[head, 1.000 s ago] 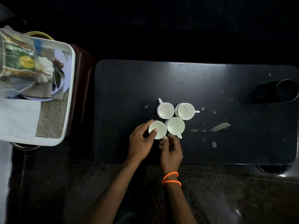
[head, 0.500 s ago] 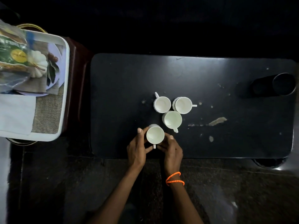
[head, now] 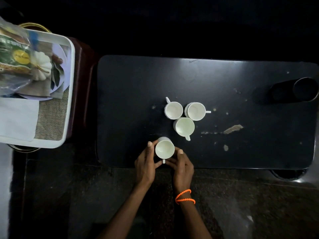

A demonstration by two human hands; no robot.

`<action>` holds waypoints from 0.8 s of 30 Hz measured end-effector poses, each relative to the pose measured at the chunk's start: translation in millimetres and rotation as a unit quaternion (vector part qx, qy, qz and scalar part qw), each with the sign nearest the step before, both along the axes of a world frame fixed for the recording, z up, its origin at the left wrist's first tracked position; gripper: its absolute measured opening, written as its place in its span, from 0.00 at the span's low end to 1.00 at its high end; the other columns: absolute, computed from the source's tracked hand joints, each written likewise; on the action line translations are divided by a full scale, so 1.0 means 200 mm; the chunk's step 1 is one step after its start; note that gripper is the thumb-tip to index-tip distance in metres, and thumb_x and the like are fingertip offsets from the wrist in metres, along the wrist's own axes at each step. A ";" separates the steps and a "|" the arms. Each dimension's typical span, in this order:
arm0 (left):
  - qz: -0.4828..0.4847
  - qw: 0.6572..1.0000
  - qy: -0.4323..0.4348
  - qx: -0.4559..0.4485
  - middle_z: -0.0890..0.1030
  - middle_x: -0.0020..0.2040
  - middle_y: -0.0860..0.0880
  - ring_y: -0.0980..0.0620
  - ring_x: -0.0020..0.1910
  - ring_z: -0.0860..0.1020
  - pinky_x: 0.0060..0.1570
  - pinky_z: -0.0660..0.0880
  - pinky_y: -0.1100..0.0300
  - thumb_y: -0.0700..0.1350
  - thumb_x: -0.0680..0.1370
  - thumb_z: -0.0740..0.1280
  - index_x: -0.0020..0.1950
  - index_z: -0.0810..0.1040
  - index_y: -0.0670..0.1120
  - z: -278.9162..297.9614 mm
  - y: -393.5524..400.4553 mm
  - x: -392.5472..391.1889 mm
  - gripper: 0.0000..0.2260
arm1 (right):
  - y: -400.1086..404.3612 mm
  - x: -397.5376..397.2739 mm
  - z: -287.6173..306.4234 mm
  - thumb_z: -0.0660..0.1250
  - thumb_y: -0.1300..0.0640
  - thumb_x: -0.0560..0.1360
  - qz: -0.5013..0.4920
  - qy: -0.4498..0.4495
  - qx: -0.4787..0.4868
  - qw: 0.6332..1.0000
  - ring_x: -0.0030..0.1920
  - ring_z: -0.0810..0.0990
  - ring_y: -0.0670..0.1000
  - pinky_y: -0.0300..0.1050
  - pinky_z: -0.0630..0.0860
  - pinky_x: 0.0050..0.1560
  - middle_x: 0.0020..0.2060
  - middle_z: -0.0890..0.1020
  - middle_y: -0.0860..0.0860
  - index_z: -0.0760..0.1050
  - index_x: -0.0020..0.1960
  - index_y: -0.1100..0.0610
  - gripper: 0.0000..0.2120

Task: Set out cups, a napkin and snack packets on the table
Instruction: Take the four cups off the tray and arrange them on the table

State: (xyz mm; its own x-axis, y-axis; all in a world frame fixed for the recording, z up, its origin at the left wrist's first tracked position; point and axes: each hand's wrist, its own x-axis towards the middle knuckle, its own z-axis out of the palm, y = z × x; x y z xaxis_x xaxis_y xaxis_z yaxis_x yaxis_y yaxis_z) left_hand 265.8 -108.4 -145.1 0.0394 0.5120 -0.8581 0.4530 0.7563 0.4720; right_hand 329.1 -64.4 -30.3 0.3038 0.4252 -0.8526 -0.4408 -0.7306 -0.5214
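So far all four cups are on the table; three cluster at the centre, touching, and the fourth cup sits at six o'clock near the front edge. The left hand and right hand cup it from either side, fingers curled against its wall. Still to come, I judge: the napkin and snack packets, waiting on the tray at nine o'clock. A dark cylinder lies at three o'clock, well apart.
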 end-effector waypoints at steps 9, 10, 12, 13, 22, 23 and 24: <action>0.198 0.971 0.087 0.104 0.74 0.77 0.44 0.47 0.77 0.70 0.78 0.66 0.47 0.54 0.88 0.55 0.79 0.70 0.45 0.19 0.16 -0.06 0.22 | -0.26 0.20 -0.45 0.58 0.31 0.78 0.010 -0.259 0.017 0.966 0.44 0.86 0.48 0.61 0.83 0.50 0.46 0.86 0.47 0.84 0.48 0.45 0.23; 0.171 0.965 0.128 0.154 0.75 0.75 0.44 0.48 0.75 0.71 0.77 0.65 0.53 0.53 0.88 0.56 0.78 0.71 0.44 0.20 0.19 -0.05 0.22 | -0.23 0.23 -0.45 0.58 0.33 0.79 -0.004 -0.279 0.022 0.960 0.43 0.85 0.48 0.61 0.82 0.50 0.45 0.85 0.46 0.83 0.47 0.44 0.20; 0.141 0.945 0.155 0.251 0.78 0.69 0.45 0.57 0.66 0.75 0.68 0.65 0.69 0.56 0.86 0.57 0.73 0.75 0.43 0.22 0.23 0.00 0.23 | -0.17 0.29 -0.45 0.59 0.40 0.81 -0.018 -0.321 0.037 0.946 0.44 0.84 0.49 0.60 0.81 0.51 0.43 0.83 0.47 0.83 0.45 0.41 0.15; 0.129 0.940 0.139 0.282 0.79 0.65 0.47 0.63 0.61 0.75 0.64 0.64 0.74 0.58 0.85 0.56 0.71 0.77 0.44 0.23 0.27 0.03 0.24 | -0.14 0.32 -0.45 0.60 0.42 0.82 -0.022 -0.333 0.042 0.942 0.45 0.84 0.50 0.60 0.80 0.53 0.43 0.83 0.47 0.83 0.46 0.40 0.14; 0.192 0.977 0.005 0.090 0.80 0.69 0.45 0.44 0.69 0.76 0.72 0.69 0.43 0.65 0.85 0.47 0.69 0.79 0.46 0.26 0.53 0.39 0.31 | 0.10 0.46 -0.51 0.56 0.40 0.80 0.058 -0.264 0.072 0.960 0.50 0.84 0.58 0.56 0.80 0.53 0.45 0.86 0.57 0.82 0.45 0.61 0.27; 0.189 0.978 0.014 0.091 0.79 0.70 0.45 0.44 0.70 0.75 0.73 0.68 0.44 0.64 0.85 0.47 0.72 0.77 0.47 0.26 0.53 0.40 0.31 | 0.11 0.47 -0.51 0.57 0.40 0.80 0.057 -0.256 0.072 0.962 0.49 0.84 0.57 0.52 0.80 0.52 0.44 0.86 0.58 0.82 0.45 0.62 0.27; 0.186 0.978 0.020 0.095 0.79 0.71 0.46 0.45 0.71 0.75 0.74 0.68 0.45 0.64 0.86 0.46 0.73 0.77 0.47 0.27 0.54 0.41 0.30 | 0.11 0.48 -0.52 0.57 0.40 0.80 0.057 -0.247 0.076 0.964 0.47 0.84 0.54 0.46 0.80 0.50 0.44 0.86 0.57 0.82 0.45 0.62 0.27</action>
